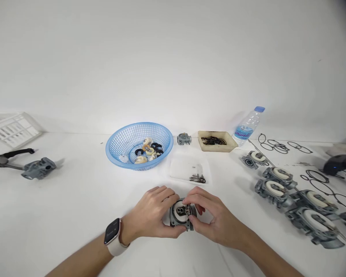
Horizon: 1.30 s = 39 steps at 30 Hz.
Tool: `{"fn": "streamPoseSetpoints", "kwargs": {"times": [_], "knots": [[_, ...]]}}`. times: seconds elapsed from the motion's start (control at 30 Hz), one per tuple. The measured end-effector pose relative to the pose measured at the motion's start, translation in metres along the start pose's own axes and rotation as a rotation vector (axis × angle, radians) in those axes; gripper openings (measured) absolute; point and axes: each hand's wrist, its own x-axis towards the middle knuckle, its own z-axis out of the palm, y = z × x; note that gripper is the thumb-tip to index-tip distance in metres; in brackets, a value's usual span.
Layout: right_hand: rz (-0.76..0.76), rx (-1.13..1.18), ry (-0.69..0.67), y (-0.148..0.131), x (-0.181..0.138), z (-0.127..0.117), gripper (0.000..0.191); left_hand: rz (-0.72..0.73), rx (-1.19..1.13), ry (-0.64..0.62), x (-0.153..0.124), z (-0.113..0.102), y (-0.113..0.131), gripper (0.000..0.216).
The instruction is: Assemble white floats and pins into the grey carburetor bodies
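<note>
A grey metal carburetor body (173, 221) with a white ring-shaped float (177, 212) in its open top rests low in the middle of the view. My left hand (154, 211) wraps round its left side, thumb along the near edge and fingers over the far edge. Thumb and index finger of my right hand (212, 217) close on the hinge end of the float, at the right of the carburetor. Whether a small pin sits between those fingertips is too small to tell.
Beyond my hands stand a white tray (178, 173) with small metal parts, a blue basket (111, 154) of floats, and a tan box (232, 143) of black rings. A water bottle (248, 125) leans at the wall. Several carburetors (314, 221) line the right; another (39, 168) lies left.
</note>
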Motion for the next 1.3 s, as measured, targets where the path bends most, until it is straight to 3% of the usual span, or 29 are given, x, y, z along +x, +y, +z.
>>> {"fn": "streamPoseSetpoints", "kwargs": {"times": [0.33,0.63,1.3], "knots": [[-0.022,0.018,-0.005,-0.0002,-0.0022,-0.0014,0.047,0.006,-0.011,0.011,0.0009,-0.0001,-0.0005,0.036],[0.002,-0.007,0.006,0.0037,-0.0019,-0.0007,0.037,0.016,0.023,0.011,0.0011,0.0007,-0.0012,0.039],[0.017,0.003,-0.029,-0.0009,-0.0024,-0.0031,0.039,0.015,0.012,0.015,0.0003,0.0005,-0.0016,0.043]]}}
